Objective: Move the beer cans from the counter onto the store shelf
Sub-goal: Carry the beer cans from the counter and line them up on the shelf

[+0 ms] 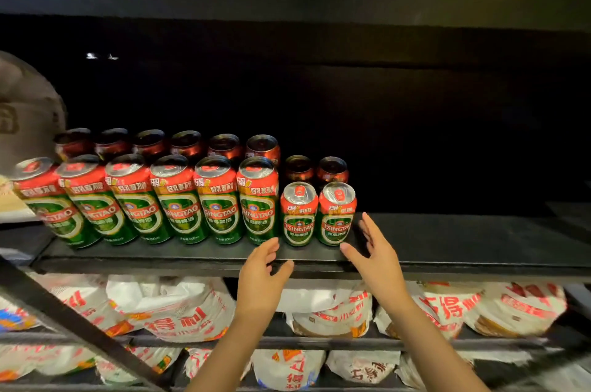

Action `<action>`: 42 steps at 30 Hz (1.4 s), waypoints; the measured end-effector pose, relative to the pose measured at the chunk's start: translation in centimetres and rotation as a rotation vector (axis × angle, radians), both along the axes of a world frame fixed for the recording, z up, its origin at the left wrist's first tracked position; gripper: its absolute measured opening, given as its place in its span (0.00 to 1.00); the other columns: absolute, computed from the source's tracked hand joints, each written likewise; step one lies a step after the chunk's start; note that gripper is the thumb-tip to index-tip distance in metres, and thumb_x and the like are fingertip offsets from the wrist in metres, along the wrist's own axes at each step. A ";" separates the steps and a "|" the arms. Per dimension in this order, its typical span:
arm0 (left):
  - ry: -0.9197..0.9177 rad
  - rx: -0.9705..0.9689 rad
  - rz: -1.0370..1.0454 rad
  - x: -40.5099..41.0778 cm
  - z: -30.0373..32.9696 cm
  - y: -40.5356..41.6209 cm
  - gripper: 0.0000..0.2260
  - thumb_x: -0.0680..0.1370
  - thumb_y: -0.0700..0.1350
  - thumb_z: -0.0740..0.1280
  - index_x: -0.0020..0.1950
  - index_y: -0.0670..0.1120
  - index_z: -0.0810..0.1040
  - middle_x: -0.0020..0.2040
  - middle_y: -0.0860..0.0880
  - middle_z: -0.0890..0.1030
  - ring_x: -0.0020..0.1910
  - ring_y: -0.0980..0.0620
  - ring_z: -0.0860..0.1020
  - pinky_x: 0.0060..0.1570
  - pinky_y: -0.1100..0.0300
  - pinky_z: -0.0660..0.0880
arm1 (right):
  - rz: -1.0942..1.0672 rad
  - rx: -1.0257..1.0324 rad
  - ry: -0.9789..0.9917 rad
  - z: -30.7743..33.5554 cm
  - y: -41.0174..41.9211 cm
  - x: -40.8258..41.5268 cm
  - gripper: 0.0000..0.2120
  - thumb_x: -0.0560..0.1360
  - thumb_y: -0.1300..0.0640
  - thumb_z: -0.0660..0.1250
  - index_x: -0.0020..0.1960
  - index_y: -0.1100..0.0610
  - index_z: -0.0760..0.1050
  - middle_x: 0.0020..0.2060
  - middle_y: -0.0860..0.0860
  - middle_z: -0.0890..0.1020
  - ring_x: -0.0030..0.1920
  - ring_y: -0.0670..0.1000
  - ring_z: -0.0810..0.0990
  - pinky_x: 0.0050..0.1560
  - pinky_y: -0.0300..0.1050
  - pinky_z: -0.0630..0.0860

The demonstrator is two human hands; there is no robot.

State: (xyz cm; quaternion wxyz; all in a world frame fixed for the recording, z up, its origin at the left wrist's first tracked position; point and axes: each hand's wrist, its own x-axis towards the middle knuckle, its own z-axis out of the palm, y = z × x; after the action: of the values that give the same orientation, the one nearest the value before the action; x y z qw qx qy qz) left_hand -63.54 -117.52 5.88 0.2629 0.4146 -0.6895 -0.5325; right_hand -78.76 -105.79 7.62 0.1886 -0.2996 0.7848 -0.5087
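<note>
Head view: the shelf (447, 241) fills the frame, a dark board with a row of tall cans (179, 199) standing along its left half, a second row behind them. Right of the tall cans stand two short cans (316, 215), side by side and upright near the front edge, with two more dim ones behind. Right of the short cans the board is bare. Below the shelf lie white bags (179, 311) with red print. The counter is not in view. Both hands are empty, fingers loosely spread. The left hand (262, 270) hangs just below and left of the short cans, in front of the shelf edge; the right hand (374, 251) is just right of them, fingertips near the right can's base, whether touching I cannot tell. My judgement is that the pair is placed and the hands are free for more. To do it well, leave the pair squared to the front edge, labels outward, then fill the bare board rightward, setting each can down gently so neighbours do not topple.
</note>
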 end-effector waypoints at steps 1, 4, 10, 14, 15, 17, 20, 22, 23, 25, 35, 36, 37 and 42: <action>-0.026 -0.009 -0.035 0.9 0.3 -0.2 0.21 0.75 0.39 0.69 0.67 0.45 0.71 0.65 0.48 0.75 0.59 0.55 0.72 0.60 0.60 0.69 | -0.032 0.013 -0.007 0.3 1.1 0.6 0.32 0.75 0.55 0.68 0.75 0.49 0.57 0.71 0.46 0.65 0.71 0.46 0.63 0.68 0.42 0.61; -0.124 -0.107 -0.166 3.0 1.7 0.1 0.19 0.76 0.42 0.68 0.66 0.47 0.72 0.64 0.49 0.76 0.60 0.53 0.74 0.62 0.56 0.70 | -0.136 0.052 0.012 0.9 5.4 3.6 0.26 0.76 0.54 0.65 0.72 0.48 0.63 0.68 0.45 0.69 0.68 0.44 0.66 0.64 0.39 0.64; -0.186 -0.425 -0.597 4.0 3.5 6.1 0.17 0.78 0.47 0.64 0.66 0.52 0.72 0.63 0.57 0.73 0.62 0.56 0.72 0.62 0.59 0.68 | -0.393 0.252 0.150 0.2 16.0 13.0 0.21 0.77 0.47 0.62 0.69 0.46 0.66 0.63 0.37 0.68 0.64 0.37 0.64 0.61 0.34 0.64; -0.125 -0.482 -1.024 3.3 3.1 15.3 0.17 0.78 0.43 0.63 0.66 0.51 0.72 0.63 0.56 0.72 0.64 0.53 0.71 0.59 0.63 0.67 | -0.744 0.385 0.079 -0.9 25.4 22.3 0.20 0.77 0.48 0.61 0.69 0.46 0.65 0.66 0.41 0.69 0.66 0.43 0.67 0.61 0.34 0.63; -0.106 -0.506 -1.139 3.5 3.0 18.3 0.17 0.78 0.43 0.63 0.67 0.52 0.71 0.64 0.57 0.72 0.65 0.53 0.70 0.60 0.62 0.67 | -0.857 0.410 0.048 -1.1 27.9 25.3 0.20 0.77 0.48 0.61 0.69 0.46 0.65 0.66 0.42 0.70 0.65 0.44 0.69 0.61 0.35 0.63; -0.072 -0.514 -1.357 4.9 3.2 24.5 0.19 0.78 0.45 0.63 0.69 0.52 0.69 0.64 0.58 0.70 0.67 0.55 0.69 0.61 0.65 0.64 | -1.076 0.459 -0.010 -1.2 32.5 31.6 0.21 0.77 0.48 0.61 0.69 0.44 0.64 0.65 0.41 0.70 0.60 0.44 0.72 0.57 0.35 0.63; 0.004 -0.505 -1.662 8.8 3.5 33.5 0.19 0.77 0.45 0.65 0.68 0.50 0.70 0.64 0.54 0.73 0.64 0.54 0.71 0.61 0.63 0.66 | -1.385 0.480 -0.086 -1.0 38.1 41.1 0.21 0.77 0.46 0.61 0.69 0.43 0.64 0.62 0.37 0.69 0.48 0.41 0.72 0.52 0.34 0.62; 0.062 -0.433 -1.834 12.6 3.8 39.3 0.18 0.76 0.44 0.67 0.66 0.49 0.73 0.60 0.53 0.75 0.60 0.56 0.73 0.60 0.61 0.68 | -1.582 0.459 -0.145 -0.7 40.9 47.5 0.20 0.77 0.46 0.61 0.68 0.45 0.65 0.60 0.36 0.68 0.50 0.42 0.73 0.52 0.34 0.62; 0.078 -0.390 -1.916 14.9 4.2 42.0 0.18 0.75 0.43 0.68 0.65 0.48 0.73 0.59 0.54 0.76 0.59 0.57 0.74 0.59 0.62 0.69 | -1.677 0.447 -0.175 -0.6 42.0 50.7 0.20 0.77 0.46 0.61 0.68 0.45 0.66 0.60 0.37 0.69 0.54 0.44 0.73 0.53 0.35 0.63; 0.076 -0.280 -2.067 20.0 4.7 47.4 0.17 0.75 0.42 0.68 0.64 0.48 0.74 0.58 0.53 0.77 0.58 0.56 0.75 0.58 0.61 0.71 | -1.847 0.426 -0.221 -0.4 44.0 57.1 0.18 0.77 0.47 0.61 0.66 0.45 0.67 0.60 0.39 0.71 0.60 0.45 0.71 0.55 0.38 0.64; 0.006 -0.043 -2.456 42.0 4.7 66.3 0.10 0.77 0.45 0.66 0.57 0.54 0.75 0.53 0.59 0.78 0.52 0.65 0.75 0.49 0.70 0.71 | -2.361 0.216 -0.278 -0.7 53.3 81.4 0.15 0.76 0.52 0.65 0.62 0.48 0.73 0.58 0.45 0.76 0.62 0.47 0.73 0.57 0.42 0.68; -0.007 -0.059 -2.470 43.0 4.5 67.4 0.10 0.77 0.44 0.66 0.57 0.54 0.75 0.52 0.59 0.78 0.52 0.65 0.75 0.49 0.70 0.71 | -2.375 0.189 -0.272 -0.8 54.4 82.5 0.14 0.76 0.53 0.65 0.62 0.49 0.73 0.58 0.45 0.77 0.61 0.47 0.73 0.57 0.42 0.68; -0.016 -0.086 -2.480 43.7 4.1 68.6 0.10 0.77 0.44 0.66 0.57 0.54 0.75 0.51 0.60 0.78 0.52 0.65 0.75 0.48 0.70 0.70 | -2.381 0.166 -0.265 -0.9 55.6 83.5 0.14 0.76 0.54 0.66 0.61 0.49 0.74 0.57 0.45 0.77 0.61 0.46 0.73 0.57 0.41 0.67; -0.096 -0.151 -2.424 44.2 2.9 75.7 0.09 0.77 0.44 0.66 0.56 0.50 0.77 0.51 0.55 0.79 0.52 0.59 0.76 0.44 0.70 0.69 | -2.360 0.046 -0.223 -0.7 63.6 85.8 0.13 0.76 0.54 0.66 0.60 0.48 0.75 0.55 0.43 0.77 0.59 0.43 0.73 0.56 0.38 0.66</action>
State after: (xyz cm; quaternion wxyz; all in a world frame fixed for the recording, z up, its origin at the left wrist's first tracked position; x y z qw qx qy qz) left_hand -19.29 -41.81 8.74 -0.4078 -0.4960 -0.6683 -0.3755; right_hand 7.03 -42.17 6.91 -0.3247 0.6589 0.5642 -0.3771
